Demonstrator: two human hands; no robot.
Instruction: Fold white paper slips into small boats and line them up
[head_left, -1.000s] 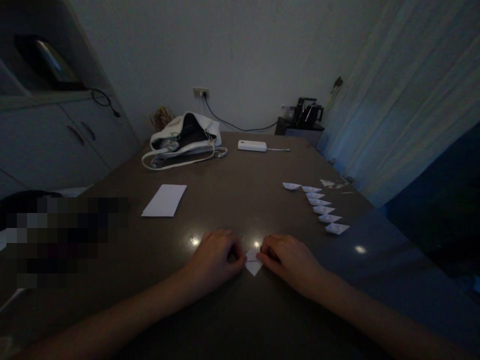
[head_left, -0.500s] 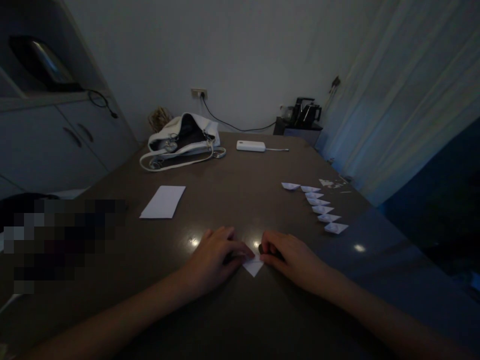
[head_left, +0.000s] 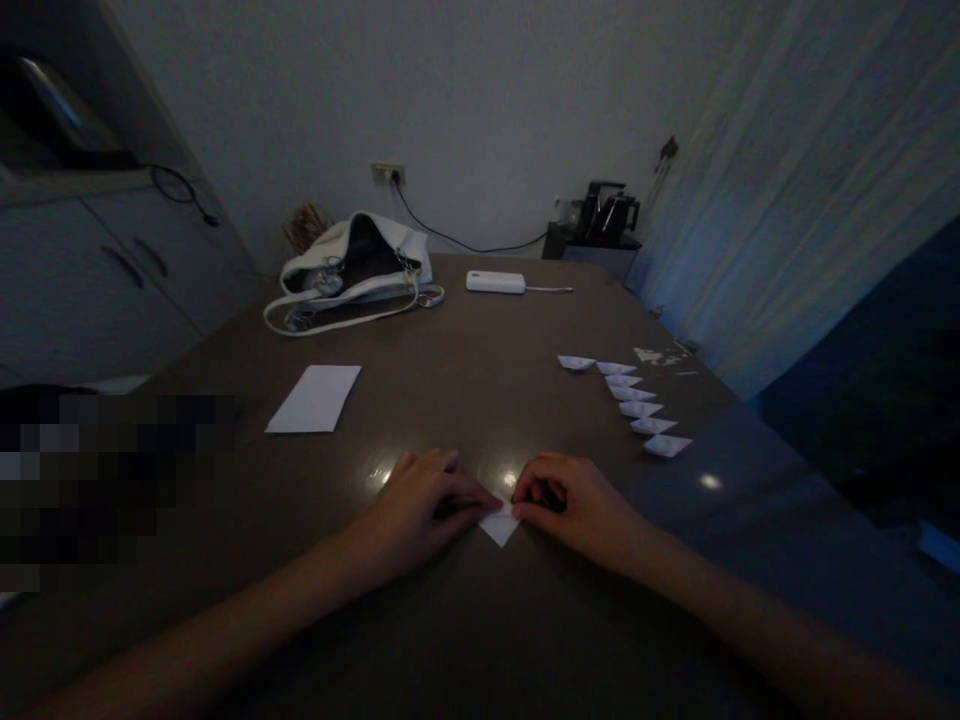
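On my far left a flat white rectangular sheet of paper (head_left: 313, 399) lies alone on the dark brown tabletop (head_left: 465, 390), with a white leather handbag (head_left: 352, 272) behind it. My left hand (head_left: 420, 502) rests palm down near the front edge, fingertips pinching the left corner of a small white folded paper piece (head_left: 500, 524). That piece lies flat between both hands, its point toward me. My right hand (head_left: 574, 502) pinches its right corner, fingers curled shut on it. Further right, a row of small white folded paper boats (head_left: 628, 400) runs diagonally, well apart from my hands.
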